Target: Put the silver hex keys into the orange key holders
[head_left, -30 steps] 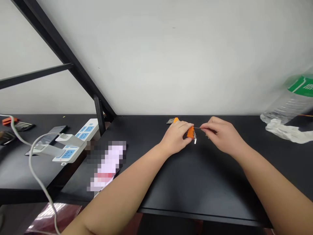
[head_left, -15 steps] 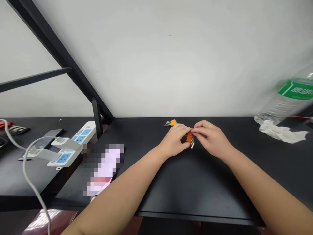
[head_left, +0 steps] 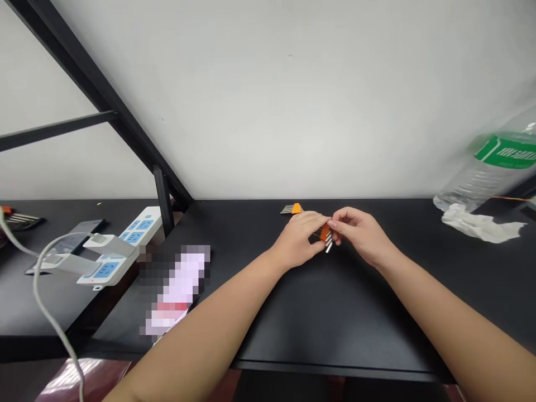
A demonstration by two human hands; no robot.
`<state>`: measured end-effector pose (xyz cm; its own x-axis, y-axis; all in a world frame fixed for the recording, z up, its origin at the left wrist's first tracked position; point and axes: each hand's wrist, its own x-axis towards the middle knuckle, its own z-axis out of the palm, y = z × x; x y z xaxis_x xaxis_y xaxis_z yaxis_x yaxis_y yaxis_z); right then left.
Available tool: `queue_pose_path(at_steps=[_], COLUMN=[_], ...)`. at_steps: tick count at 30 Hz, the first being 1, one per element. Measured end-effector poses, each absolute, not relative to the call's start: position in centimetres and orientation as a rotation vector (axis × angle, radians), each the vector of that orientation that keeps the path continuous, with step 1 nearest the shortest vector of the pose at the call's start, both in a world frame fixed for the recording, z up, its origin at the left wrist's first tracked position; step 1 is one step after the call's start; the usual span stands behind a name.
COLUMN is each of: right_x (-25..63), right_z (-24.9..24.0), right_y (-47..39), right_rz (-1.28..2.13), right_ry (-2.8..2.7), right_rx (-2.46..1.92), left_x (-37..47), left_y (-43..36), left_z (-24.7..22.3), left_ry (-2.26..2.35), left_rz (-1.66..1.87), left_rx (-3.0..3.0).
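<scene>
An orange hex key set (head_left: 326,232), with several silver keys sticking out toward me, is held just above or on the black table (head_left: 335,324); I cannot tell if it touches. My left hand (head_left: 299,240) is closed round its left side, thumb below and fingers over the top. From the right, my right hand (head_left: 358,231) pinches at the set's upper right edge with thumb and forefinger. Whether a single key is in that pinch is hidden. Behind my left hand lies a second orange hex key set (head_left: 293,209), its keys pointing left.
On the left are a blurred-out phone (head_left: 180,290) and a white power strip (head_left: 134,237) with chargers and a cable. A clear bottle (head_left: 481,178) with a green label and a crumpled tissue (head_left: 481,224) are at right. A black metal frame (head_left: 163,198) rises at left.
My right hand's fingers have curled and shifted slightly, with some now lower behind the hex key set. More of the keys show. My left hand stays nearly in place.
</scene>
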<state>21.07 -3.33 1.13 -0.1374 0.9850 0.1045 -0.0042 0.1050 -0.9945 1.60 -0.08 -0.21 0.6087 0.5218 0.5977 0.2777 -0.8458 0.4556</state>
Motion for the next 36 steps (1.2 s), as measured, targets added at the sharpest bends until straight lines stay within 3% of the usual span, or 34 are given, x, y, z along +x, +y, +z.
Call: queue_pose_path(at_steps=[9,13,18,21,26,29,32,36], right_x=[21.3,21.7,21.5,20.4,19.8,21.3,23.1,24.0], right_z=[1.7,1.8,1.8,1.5,0.3,0.1,0.4,1.1], right_y=[-4.1,-3.9,-3.7,-3.9,-3.3,-2.4,-1.7,-1.6], right_rz=[0.395,0.543,1.271,1.461,1.394,1.147,0.89,0.921], right_ry=[-1.95,-1.893,-1.564,-1.466,-1.28,-1.358,-1.503,-1.4], right_rx=[-1.087,-1.146,-1.202,-1.21,-1.301,-1.424,-1.505,-1.521], left_x=[1.3,1.3,1.5,1.6,0.7,-0.6,-1.6,-1.5], left_y=[0.4,0.1,-0.1,-0.2,0.6,2.2,3.8,4.0], left_z=[-1.0,-0.9,-0.7,-0.7,-0.7,-1.2,-1.9,-2.1], left_ry=[0.731,0.79,0.824,0.919,0.933,1.238,1.443,1.441], left_rz=[1.137,1.136,1.046,0.94,0.809,0.845,0.632,0.592], left_rx=[2.486,2.461,2.515,2.554,2.645,2.6,2.553,2.628])
